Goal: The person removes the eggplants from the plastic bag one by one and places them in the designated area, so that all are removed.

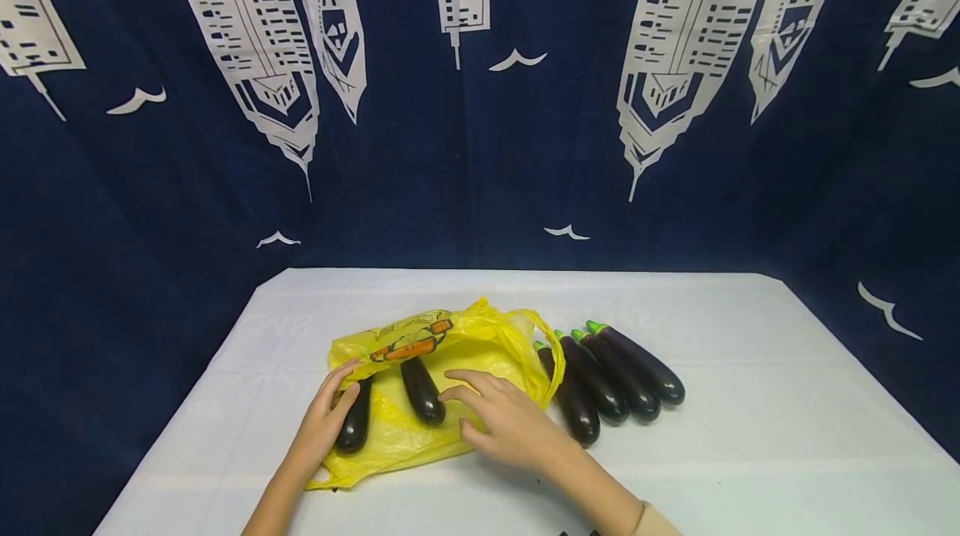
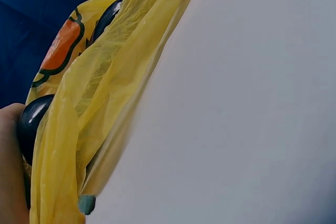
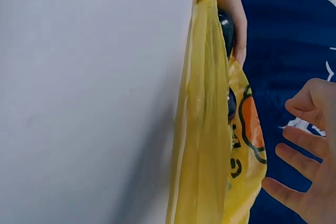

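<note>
A yellow plastic bag (image 1: 405, 454) lies with its mouth facing me. Inside its opening, one eggplant (image 1: 423, 393) lies in the middle and another eggplant (image 1: 354, 423) at the left side. My left hand (image 1: 318, 423) rests at the bag's left edge, fingers extended along the plastic and thumb against the left eggplant; in the left wrist view that eggplant (image 2: 32, 124) shows right beside the hand. My right hand (image 1: 513, 423) hovers before the bag's mouth, fingers spread and holding nothing, its fingertips near the middle eggplant. The right wrist view shows these fingers (image 3: 296, 161) apart.
Several more eggplants (image 1: 626, 382) with green stem ends lie side by side to the right of the bag. A bag handle loop (image 1: 558, 353) overlaps the nearest one. All stand on a white table (image 1: 780, 453), with a dark blue patterned cloth (image 1: 465, 169) hanging behind.
</note>
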`<action>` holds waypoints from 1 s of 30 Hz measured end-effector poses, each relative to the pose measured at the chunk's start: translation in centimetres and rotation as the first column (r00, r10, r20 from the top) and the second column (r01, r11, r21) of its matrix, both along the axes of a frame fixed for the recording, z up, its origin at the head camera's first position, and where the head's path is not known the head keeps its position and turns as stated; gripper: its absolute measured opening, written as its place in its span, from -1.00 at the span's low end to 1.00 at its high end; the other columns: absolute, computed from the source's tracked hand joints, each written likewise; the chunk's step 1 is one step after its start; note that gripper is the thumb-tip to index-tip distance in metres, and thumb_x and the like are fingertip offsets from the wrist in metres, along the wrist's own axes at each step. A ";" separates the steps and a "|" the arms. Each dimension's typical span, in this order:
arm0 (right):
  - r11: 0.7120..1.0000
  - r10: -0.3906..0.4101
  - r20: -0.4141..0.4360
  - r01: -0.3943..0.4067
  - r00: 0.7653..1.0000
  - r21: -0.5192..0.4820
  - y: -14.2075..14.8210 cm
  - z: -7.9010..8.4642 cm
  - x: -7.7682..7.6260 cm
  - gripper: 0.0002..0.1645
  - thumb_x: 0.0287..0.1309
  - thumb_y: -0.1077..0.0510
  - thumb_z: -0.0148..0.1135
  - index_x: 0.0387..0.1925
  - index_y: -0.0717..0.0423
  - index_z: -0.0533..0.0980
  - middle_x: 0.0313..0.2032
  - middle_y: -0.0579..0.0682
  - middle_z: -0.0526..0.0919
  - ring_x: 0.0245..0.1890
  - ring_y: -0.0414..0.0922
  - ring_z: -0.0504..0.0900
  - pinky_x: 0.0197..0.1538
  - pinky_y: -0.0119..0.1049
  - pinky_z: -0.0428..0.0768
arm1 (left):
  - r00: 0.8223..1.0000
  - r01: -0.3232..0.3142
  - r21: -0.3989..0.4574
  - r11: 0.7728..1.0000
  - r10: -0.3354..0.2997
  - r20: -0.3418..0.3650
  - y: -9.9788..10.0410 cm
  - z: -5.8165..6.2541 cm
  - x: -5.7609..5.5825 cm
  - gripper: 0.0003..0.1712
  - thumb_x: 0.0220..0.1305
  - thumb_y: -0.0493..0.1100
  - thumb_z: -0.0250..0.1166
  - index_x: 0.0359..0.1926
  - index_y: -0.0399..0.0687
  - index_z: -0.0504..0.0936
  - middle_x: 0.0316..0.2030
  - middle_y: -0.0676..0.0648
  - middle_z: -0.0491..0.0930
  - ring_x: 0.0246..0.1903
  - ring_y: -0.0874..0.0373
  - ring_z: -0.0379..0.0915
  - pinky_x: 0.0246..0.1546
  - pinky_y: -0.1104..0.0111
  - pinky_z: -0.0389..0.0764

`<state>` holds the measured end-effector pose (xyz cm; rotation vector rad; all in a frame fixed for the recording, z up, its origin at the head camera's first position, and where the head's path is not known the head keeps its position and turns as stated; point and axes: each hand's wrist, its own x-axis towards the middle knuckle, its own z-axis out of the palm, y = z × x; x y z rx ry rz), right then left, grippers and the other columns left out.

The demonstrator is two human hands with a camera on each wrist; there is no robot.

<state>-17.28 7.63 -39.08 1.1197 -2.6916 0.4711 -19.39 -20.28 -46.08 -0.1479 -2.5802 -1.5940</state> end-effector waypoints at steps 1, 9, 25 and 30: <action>1.000 0.002 0.010 -0.003 1.000 0.000 -0.2 0.0 -0.1 -0.59 0.10 0.08 0.03 0.04 -0.15 0.44 0.24 -0.09 0.34 0.21 -0.11 0.37 0.20 -0.12 0.40 | 1.000 -0.001 0.001 1.000 0.001 -0.001 0.0 0.0 0.0 -0.48 0.37 0.08 -0.07 0.28 0.02 0.23 0.36 -0.13 0.05 0.37 -0.19 -0.16 0.21 -0.24 0.03; 1.000 0.013 0.093 -0.015 0.996 0.018 -1.9 0.0 -1.0 -0.56 0.11 0.09 0.02 0.08 -0.18 0.43 0.28 -0.06 0.29 0.24 -0.09 0.34 0.16 -0.15 0.45 | 1.000 0.004 0.004 1.000 -0.004 -0.008 -0.1 -0.1 0.0 -0.49 0.38 0.05 -0.07 0.28 0.01 0.23 0.36 -0.13 0.05 0.37 -0.19 -0.16 0.21 -0.24 0.04; 0.994 0.029 0.098 -0.039 0.995 0.102 -4.8 -1.5 -2.2 -0.52 0.13 -0.02 0.07 0.13 -0.19 0.37 0.37 -0.07 0.09 0.32 -0.08 0.22 -0.20 -0.30 0.62 | 1.000 0.003 0.009 1.000 -0.003 -0.011 0.0 -0.1 -0.1 -0.48 0.37 0.07 -0.07 0.27 0.01 0.24 0.36 -0.13 0.06 0.37 -0.19 -0.16 0.21 -0.25 0.01; 0.995 0.032 0.117 -0.043 0.993 0.093 -4.8 -2.1 -2.3 -0.50 0.13 -0.04 0.08 0.16 -0.21 0.35 0.39 -0.09 0.03 0.35 -0.08 0.16 -0.21 -0.27 0.62 | 1.000 -0.006 0.006 1.000 0.006 0.001 0.0 0.0 0.0 -0.48 0.37 0.08 -0.07 0.27 0.01 0.25 0.36 -0.14 0.06 0.37 -0.19 -0.18 0.22 -0.25 -0.04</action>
